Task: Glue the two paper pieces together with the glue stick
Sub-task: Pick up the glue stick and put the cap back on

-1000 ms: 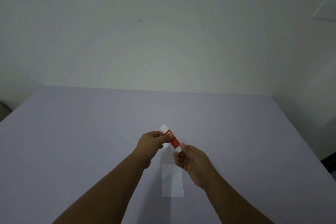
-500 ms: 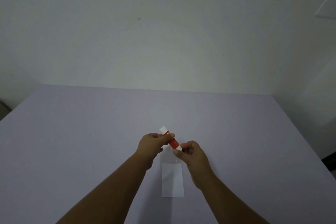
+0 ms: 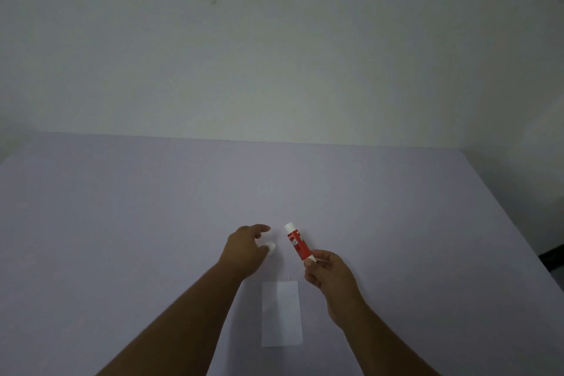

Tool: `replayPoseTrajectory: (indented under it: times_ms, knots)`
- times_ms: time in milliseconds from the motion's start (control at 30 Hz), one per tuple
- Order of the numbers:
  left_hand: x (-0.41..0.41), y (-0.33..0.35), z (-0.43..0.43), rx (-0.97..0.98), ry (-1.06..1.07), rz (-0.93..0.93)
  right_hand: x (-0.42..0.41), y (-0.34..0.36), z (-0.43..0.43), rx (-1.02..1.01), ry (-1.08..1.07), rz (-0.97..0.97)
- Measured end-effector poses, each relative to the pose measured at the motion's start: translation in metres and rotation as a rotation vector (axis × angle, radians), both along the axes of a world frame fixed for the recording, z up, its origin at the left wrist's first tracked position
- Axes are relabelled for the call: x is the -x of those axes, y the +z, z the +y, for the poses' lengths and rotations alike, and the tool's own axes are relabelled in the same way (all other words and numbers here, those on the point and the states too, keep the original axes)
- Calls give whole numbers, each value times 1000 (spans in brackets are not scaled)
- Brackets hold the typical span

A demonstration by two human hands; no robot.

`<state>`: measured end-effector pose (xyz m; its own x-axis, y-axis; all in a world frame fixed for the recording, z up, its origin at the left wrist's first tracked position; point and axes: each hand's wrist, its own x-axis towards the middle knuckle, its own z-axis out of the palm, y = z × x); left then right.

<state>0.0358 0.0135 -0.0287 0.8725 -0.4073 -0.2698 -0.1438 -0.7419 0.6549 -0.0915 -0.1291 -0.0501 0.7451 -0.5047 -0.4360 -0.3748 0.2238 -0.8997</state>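
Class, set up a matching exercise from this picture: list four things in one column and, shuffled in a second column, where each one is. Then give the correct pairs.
Things:
1. glue stick
2. white cap
3. paper
4. table

Places:
A. lying flat between the two forearms
B. under everything, lilac surface
C. held at its lower end by the right hand
D. at the fingers of the left hand

Pairs: 1-C, 2-D, 3-A, 4-B

One glue stick; one cap; one paper
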Motion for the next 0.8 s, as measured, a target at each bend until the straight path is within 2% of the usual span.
replayPoseTrajectory:
  times_ms: [167, 400, 533, 700, 800]
  knots:
    - [-3, -23, -13, -154, -83, -75, -3, -12, 0, 42, 53, 55]
    - [-7, -38, -17, -135, -68, -73, -1, -20, -4, 15, 66, 72]
    - [-8, -33, -14, 8, 54, 8, -2, -19, -4, 19, 69, 80]
    - [-3, -18, -2, 374, 290, 388, -1, -11, 1, 40, 86, 80]
    - [1, -8, 6, 494, 391, 468, 2, -3, 4, 38, 92, 43]
